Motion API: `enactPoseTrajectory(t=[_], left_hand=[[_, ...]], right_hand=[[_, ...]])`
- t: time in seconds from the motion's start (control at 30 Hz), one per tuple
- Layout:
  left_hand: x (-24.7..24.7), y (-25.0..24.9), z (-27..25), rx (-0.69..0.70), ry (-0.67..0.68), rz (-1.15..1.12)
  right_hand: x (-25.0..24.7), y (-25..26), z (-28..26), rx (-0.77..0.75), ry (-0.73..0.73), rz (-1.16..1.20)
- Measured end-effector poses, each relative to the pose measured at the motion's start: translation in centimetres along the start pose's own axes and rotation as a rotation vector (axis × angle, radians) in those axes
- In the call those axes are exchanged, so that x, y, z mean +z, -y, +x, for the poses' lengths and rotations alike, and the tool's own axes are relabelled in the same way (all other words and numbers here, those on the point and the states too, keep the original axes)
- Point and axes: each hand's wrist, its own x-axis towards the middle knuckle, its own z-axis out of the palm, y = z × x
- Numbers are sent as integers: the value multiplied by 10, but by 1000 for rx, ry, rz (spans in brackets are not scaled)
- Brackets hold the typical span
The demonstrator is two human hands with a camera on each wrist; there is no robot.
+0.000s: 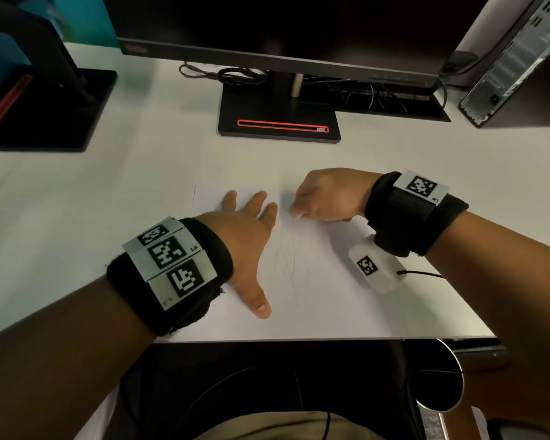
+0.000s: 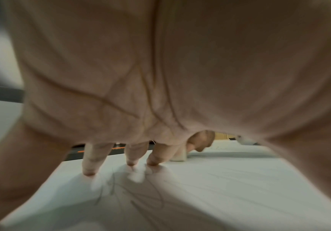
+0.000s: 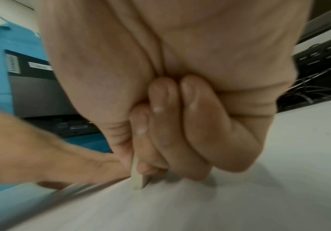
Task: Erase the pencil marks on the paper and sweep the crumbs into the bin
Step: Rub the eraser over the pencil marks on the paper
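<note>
A white sheet of paper [image 1: 318,274] lies on the desk near its front edge, with faint pencil scribbles [image 1: 286,258] down its middle. My left hand [image 1: 248,236] rests flat on the paper's left part, fingers spread and straight, fingertips [image 2: 90,171] pressing the sheet beside the scribbles [image 2: 133,192]. My right hand [image 1: 318,198] pinches a small white eraser [image 3: 138,178] between thumb and curled fingers, its lower end touching the paper near the top of the marks. The eraser [image 2: 178,154] also shows past my left fingers. No bin is clearly identifiable.
A black monitor stand [image 1: 280,119] with a red slot sits behind the paper, cables [image 1: 229,74] beside it. A second stand [image 1: 45,109] is at back left, a computer tower [image 1: 518,61] at back right. The desk's front edge [image 1: 299,339] runs just below my left wrist.
</note>
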Motion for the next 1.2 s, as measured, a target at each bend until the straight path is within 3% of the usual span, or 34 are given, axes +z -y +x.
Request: enactPoseTrajectory(t=[0.1,0.23,0.37,0.5,0.63,0.77,0.9,1.0,1.13,1.2], left_hand=[[0,1,1,1,4,-6],[0,0,0,-1,4,-4],[0,1,0,-1,6,1],[0,-1,0,-6,7,2],[0,1,0,-5,18,-4],[0,-1,0,-6,13,1],[0,1,1,-10,18,4],[0,0,1,-6,17,3],[0,0,0,-17,16,5],[0,0,0,-16,18,4]], right_hand=[[6,0,-5,-17,60,6],[5,-3,-7,-5,1,34],[12,-1,-12,-21,79,35],[9,-8,-13,1,-4,66],[17,-7,-20,-13,89,25],[16,-10,-22,-4,39,26],[22,-7,-26,-23,104,7],[17,-14,-28,1,33,36],[27,-10,-31,-48,117,0],[23,-15,-33,-19,78,28]])
